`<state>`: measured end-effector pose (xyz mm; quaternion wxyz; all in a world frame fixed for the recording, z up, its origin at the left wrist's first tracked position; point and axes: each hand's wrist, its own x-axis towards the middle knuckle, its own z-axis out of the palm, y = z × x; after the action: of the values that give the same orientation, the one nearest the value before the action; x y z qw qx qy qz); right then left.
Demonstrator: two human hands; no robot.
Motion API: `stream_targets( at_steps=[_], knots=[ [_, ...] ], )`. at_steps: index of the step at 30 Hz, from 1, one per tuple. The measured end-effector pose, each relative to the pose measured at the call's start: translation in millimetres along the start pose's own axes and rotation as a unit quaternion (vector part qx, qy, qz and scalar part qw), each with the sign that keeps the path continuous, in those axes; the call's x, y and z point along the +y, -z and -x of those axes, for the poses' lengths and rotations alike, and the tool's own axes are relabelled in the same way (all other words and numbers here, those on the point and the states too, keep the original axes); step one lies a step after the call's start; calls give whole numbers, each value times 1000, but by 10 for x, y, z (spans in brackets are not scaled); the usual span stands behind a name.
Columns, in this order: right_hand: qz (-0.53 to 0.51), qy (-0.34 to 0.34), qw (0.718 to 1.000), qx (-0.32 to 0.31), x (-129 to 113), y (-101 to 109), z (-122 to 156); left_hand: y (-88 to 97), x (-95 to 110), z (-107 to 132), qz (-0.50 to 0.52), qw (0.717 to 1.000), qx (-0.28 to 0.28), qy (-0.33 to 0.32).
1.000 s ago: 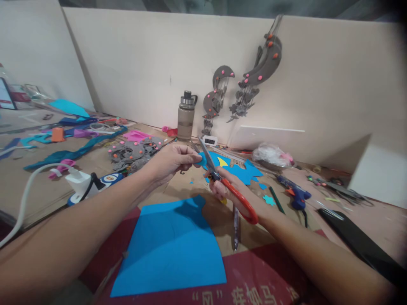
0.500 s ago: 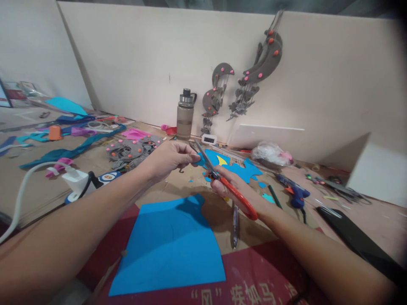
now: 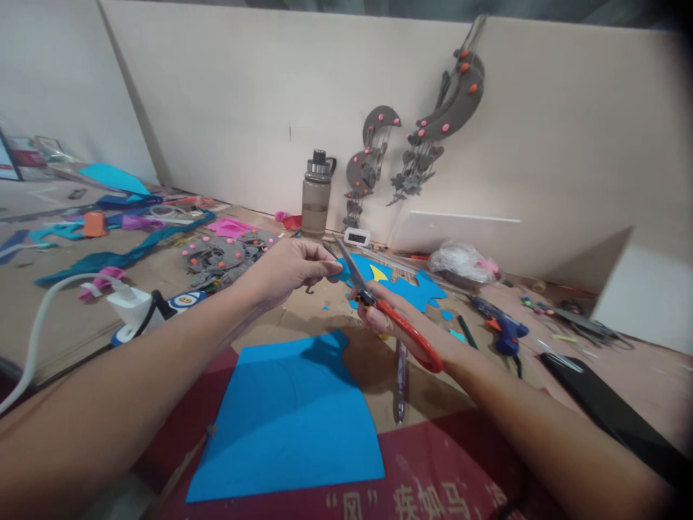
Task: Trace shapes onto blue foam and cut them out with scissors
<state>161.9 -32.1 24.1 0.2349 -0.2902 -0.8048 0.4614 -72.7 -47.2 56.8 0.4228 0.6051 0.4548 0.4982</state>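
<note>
Between thumb and fingers, my left hand [image 3: 295, 271] pinches a small piece of blue felt [image 3: 342, 271]. My right hand [image 3: 382, 307] is closed around a pair of scissors [image 3: 408, 331] with red handles, whose blades point up and away, right beside the small piece. Whether the blades touch its edge I cannot tell. Below my hands lies a large blue sheet [image 3: 292, 419] with a curved right side. Blue offcuts [image 3: 411, 295] and a yellow crescent-like piece [image 3: 377, 273] lie just behind my right hand. A pen [image 3: 401, 383] rests right of the large sheet.
A water bottle [image 3: 316, 195] and a small digital clock [image 3: 356, 237] stand by the wall. Grey felt hangings [image 3: 449, 101] hang there. To the right are a blue glue gun [image 3: 507, 332] and a black phone-like slab [image 3: 595, 397]; at left, a white charger [image 3: 133, 307] with a cable.
The scissors have turned slightly, their handles shifting a little right and down, and the blades look closer together. My left hand stays almost still with the small blue piece.
</note>
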Motion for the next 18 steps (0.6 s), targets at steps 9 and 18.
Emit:
stream_targets(
  at_steps=[9, 18],
  knots=[
    [18, 29, 999, -1, -12, -5, -16, -18, -14, 6, 2, 1000, 1, -5],
    [27, 49, 998, 10, 20, -12, -27, -15, -9, 1, -3, 1000, 3, -5]
  ],
)
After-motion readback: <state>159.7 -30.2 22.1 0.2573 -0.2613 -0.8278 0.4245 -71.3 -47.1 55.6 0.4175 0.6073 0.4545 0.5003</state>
